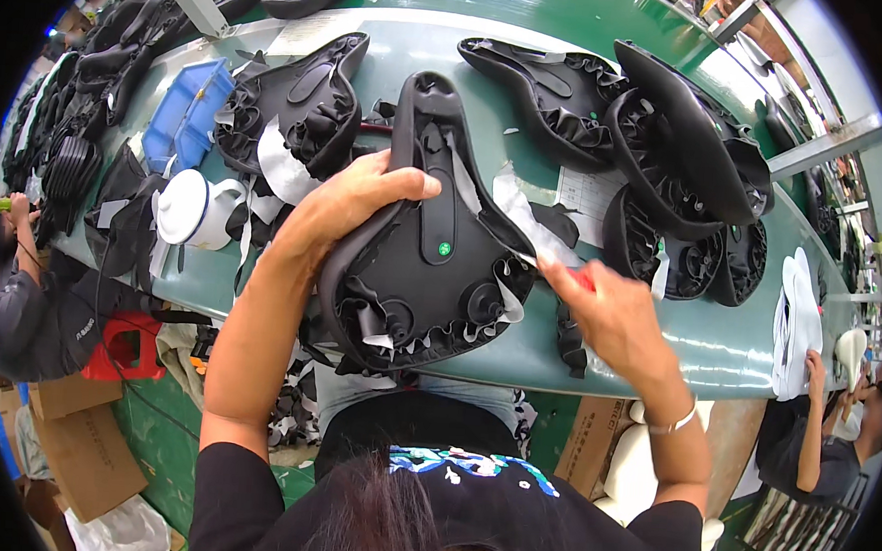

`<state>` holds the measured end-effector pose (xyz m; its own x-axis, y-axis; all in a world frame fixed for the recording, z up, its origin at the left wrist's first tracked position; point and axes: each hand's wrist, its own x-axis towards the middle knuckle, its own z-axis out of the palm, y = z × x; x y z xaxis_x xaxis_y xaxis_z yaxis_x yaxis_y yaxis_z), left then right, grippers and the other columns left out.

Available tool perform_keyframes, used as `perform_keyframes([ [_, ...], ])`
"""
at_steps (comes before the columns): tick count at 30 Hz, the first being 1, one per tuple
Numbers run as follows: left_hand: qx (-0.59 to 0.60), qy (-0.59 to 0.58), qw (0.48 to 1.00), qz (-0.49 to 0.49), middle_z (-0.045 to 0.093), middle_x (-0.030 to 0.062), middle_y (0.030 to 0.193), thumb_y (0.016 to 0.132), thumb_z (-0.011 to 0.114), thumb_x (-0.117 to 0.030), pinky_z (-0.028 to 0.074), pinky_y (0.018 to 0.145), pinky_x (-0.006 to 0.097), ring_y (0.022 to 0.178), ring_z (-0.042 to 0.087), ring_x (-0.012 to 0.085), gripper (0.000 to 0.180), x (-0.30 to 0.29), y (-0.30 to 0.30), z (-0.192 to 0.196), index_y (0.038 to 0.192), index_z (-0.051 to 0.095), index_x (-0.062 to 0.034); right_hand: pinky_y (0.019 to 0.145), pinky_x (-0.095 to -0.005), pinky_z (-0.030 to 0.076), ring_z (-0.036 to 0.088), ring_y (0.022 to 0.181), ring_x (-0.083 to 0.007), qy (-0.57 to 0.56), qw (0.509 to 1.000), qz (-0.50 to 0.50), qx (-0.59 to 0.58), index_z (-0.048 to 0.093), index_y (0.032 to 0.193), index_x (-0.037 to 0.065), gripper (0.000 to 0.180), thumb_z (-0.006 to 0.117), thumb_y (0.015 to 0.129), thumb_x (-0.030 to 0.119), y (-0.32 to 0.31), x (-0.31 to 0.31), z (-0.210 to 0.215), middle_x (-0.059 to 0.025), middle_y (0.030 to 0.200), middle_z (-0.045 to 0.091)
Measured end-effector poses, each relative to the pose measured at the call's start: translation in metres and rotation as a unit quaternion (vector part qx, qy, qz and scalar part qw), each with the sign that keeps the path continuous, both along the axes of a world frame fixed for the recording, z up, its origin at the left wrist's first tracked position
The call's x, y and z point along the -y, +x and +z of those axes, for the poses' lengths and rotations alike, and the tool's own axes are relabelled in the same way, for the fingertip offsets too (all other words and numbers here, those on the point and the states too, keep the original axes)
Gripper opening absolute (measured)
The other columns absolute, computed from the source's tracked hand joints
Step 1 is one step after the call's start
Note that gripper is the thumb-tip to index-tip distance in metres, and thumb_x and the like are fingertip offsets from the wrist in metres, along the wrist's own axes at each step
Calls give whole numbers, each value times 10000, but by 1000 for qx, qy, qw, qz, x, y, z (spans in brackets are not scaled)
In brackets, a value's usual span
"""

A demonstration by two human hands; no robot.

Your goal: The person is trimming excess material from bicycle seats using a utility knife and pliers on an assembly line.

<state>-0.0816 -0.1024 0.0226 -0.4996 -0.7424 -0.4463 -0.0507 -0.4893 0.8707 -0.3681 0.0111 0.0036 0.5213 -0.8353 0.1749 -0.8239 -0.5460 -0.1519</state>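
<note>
A black bicycle saddle (391,273) lies underside up in front of me, its nose pointing away. Ruffled cover edging lines its wide rear, and a round green sticker (444,248) marks the middle. My left hand (360,193) is closed over the saddle's left side near the nose, with the thumb on the underside. My right hand (609,309) is closed around a red-handled tool (582,279) at the saddle's right edge. Fingers hide most of that tool, and its tip is too small to make out. A pale strip of trimming (524,215) lies beside the saddle.
More upturned saddles (306,99) lie at the left, with a stack of saddles (688,139) at the right. A white enamel mug (187,207) and a blue bin (185,112) stand on the green table (657,337). People work at both sides.
</note>
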Motion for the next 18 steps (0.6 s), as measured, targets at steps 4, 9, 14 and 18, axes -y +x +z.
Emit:
perform_keyframes([
  [4,-9,-19,997,72,589,57,850,775,642,-242,503,631,243,684,591,118,369,-17,9,-12,1028,549,11,480,-438,445,557,556,-355,113,979,-142,95,323,1431,181,660,554,830,37,31,-58,-27,-167,747,537],
  [9,-24,-46,978,202,605,126,976,763,604,-269,525,722,294,808,627,187,535,-63,18,-19,1177,490,49,628,-457,519,639,788,-417,176,921,-223,267,316,1416,89,579,548,887,51,67,-97,-22,-261,1096,604],
  [14,-49,-73,964,251,555,70,975,781,623,-247,480,758,277,866,559,143,501,-91,19,-19,1182,490,21,738,-359,532,668,873,-316,100,876,-226,415,444,1301,39,462,600,867,61,55,-53,-9,-210,1149,608],
  [18,-36,-113,949,291,527,85,1062,780,643,-225,420,853,294,955,501,150,505,-104,16,-30,1187,469,18,708,-328,502,630,813,-193,43,913,-117,390,463,1269,32,516,634,782,6,77,8,-8,-142,1002,644],
])
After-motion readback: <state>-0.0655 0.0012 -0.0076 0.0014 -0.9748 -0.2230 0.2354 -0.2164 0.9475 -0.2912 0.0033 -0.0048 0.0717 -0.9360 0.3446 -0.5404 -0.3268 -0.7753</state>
